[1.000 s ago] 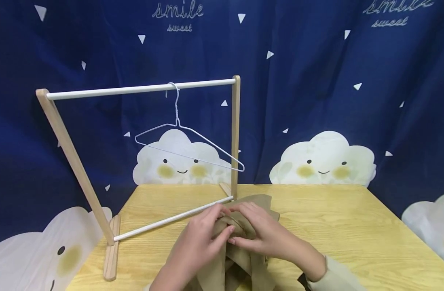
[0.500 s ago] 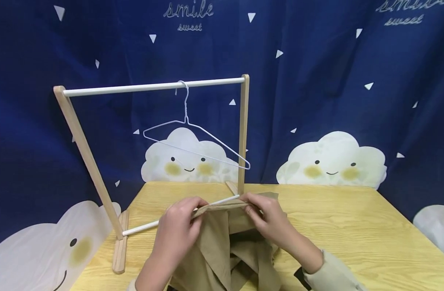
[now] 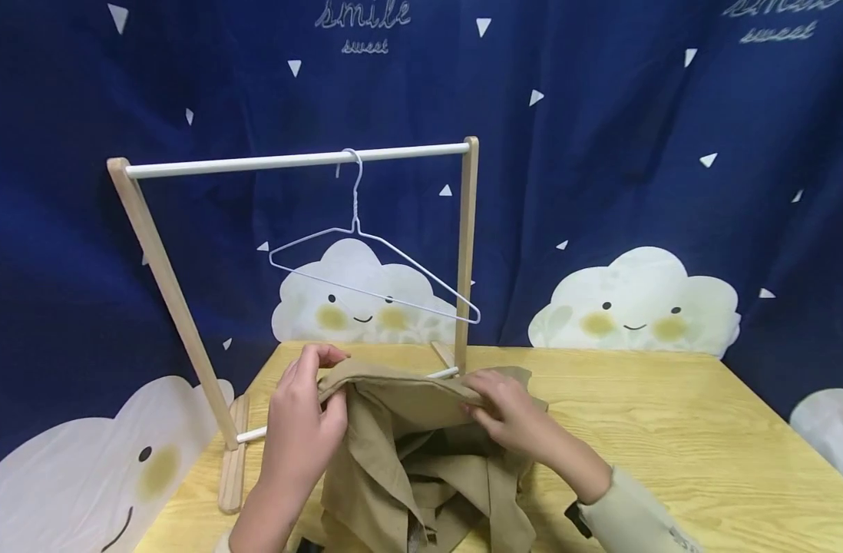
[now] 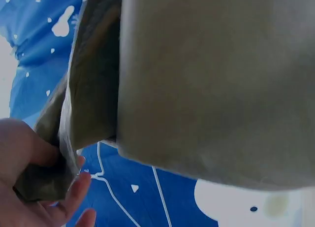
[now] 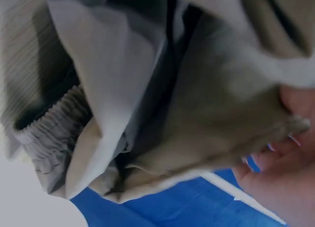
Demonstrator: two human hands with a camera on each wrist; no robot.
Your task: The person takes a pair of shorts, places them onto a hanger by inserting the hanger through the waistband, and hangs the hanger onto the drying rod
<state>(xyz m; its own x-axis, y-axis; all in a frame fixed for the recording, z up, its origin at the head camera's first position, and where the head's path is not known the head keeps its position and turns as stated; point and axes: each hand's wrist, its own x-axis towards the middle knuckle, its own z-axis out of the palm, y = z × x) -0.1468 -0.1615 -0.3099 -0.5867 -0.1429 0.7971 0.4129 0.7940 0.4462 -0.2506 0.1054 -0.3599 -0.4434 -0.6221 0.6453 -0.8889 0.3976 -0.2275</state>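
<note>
A khaki cloth garment (image 3: 369, 468) lies bunched on the table, its upper edge raised between both hands. My left hand (image 3: 300, 422) pinches the left end of that edge, thumb beneath and fingers on the far side. The right hand (image 3: 510, 403) grips the same edge farther right. In the left wrist view, broad khaki fabric (image 4: 216, 84) fills most of the picture, and the left hand (image 4: 29, 173) holds a fold. A gathered elastic band (image 5: 56, 133) of the garment shows in the right wrist view. The garment's exact kind is unclear.
Behind the hands stands a wooden rack with a white top rail (image 3: 242, 163). A white wire hanger (image 3: 376, 294) hangs from it. The rack's foot (image 3: 231, 472) rests on the wooden table (image 3: 656, 430), and a dark blue curtain (image 3: 601, 153) covers the background.
The hands have moved apart, the left hand going left, and the garment's edge between them has spread and lifted. The head view has shifted slightly.
</note>
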